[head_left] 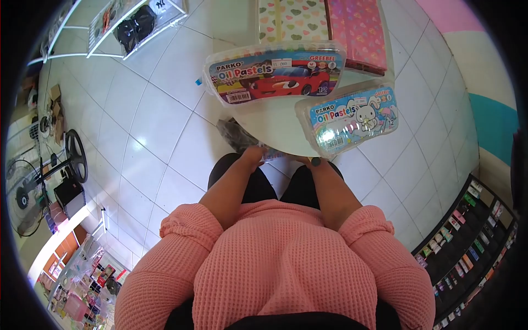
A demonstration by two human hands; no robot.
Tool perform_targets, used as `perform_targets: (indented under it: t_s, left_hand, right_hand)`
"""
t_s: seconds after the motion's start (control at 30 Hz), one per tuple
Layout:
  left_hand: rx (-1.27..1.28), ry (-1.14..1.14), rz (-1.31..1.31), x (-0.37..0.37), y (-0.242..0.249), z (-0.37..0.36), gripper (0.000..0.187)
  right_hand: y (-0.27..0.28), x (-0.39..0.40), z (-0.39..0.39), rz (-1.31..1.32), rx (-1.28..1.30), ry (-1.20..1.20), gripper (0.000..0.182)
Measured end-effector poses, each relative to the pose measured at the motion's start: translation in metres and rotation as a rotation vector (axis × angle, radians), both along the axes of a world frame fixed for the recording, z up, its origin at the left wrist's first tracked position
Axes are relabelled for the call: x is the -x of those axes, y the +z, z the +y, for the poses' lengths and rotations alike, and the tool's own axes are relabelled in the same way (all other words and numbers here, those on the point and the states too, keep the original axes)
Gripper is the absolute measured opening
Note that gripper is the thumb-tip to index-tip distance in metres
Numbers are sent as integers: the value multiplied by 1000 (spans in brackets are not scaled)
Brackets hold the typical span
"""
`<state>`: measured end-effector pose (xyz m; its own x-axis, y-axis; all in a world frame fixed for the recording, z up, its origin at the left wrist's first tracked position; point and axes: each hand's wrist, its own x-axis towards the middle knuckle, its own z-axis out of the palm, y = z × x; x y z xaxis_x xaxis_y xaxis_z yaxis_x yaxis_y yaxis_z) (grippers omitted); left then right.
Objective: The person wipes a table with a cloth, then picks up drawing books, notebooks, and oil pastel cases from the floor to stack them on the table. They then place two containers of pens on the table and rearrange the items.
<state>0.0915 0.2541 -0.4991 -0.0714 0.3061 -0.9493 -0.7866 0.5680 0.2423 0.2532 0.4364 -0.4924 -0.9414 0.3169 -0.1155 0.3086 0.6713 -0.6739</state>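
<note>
My left hand [253, 155] is low at the near edge of the round pale table [275, 129], closed on a crinkled dark plastic bag [235, 135]. The bag is partly under the tabletop, and a bit of coloured print shows by my fingers. My right hand [309, 160] is at the same edge, its fingers mostly hidden below it. A dark round item [315, 161] shows on or beside that hand. On the table lie a clear-lidded oil pastels case with a red car [275, 75] and another oil pastels case with a white bunny [355, 118], nearer my right hand.
A heart-patterned box [294, 21] and a pink box [357, 33] sit at the table's far side. White wire shelving [118, 30] stands far left, with a fan [76, 157] below it. A dark display rack [467, 253] holds small goods at right.
</note>
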Motion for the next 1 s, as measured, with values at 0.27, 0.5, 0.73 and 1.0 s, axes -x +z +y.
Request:
perform_targets:
  t_s: [0.27, 0.5, 0.73, 1.0]
  left_hand:
    - [263, 63, -43, 18, 137, 18, 49]
    - [-62, 199, -227, 45, 259, -24, 28]
    - [-442, 3, -363, 93, 377, -33, 48]
    - [-745, 11, 151, 107, 415, -34, 43]
  right_hand:
    - [85, -7, 12, -347, 132, -42, 40]
    - [269, -11, 5, 2, 746, -312, 27]
    - [376, 41, 10, 329, 219, 243, 32]
    - [432, 88, -3, 519, 615, -257, 40]
